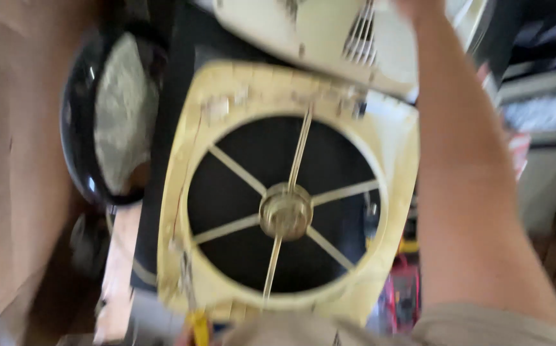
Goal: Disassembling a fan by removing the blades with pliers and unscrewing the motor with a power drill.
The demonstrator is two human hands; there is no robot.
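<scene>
Right forearm [464, 192] reaches up past a yellowed square fan frame [287, 192] to a cream housing [316, 32]; the hand is cropped, its grip unreadable. Frame lies centre, probably brittle, light plastic, best held by its outer rim. Left hand unseen.

Black helmet with grey lining [108, 115], wooden plank [119, 269], red device [404, 296]

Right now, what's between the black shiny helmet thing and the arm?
In the head view, the yellowed square fan frame lies between the black helmet and the arm, with its spokes meeting at a round hub.
</scene>
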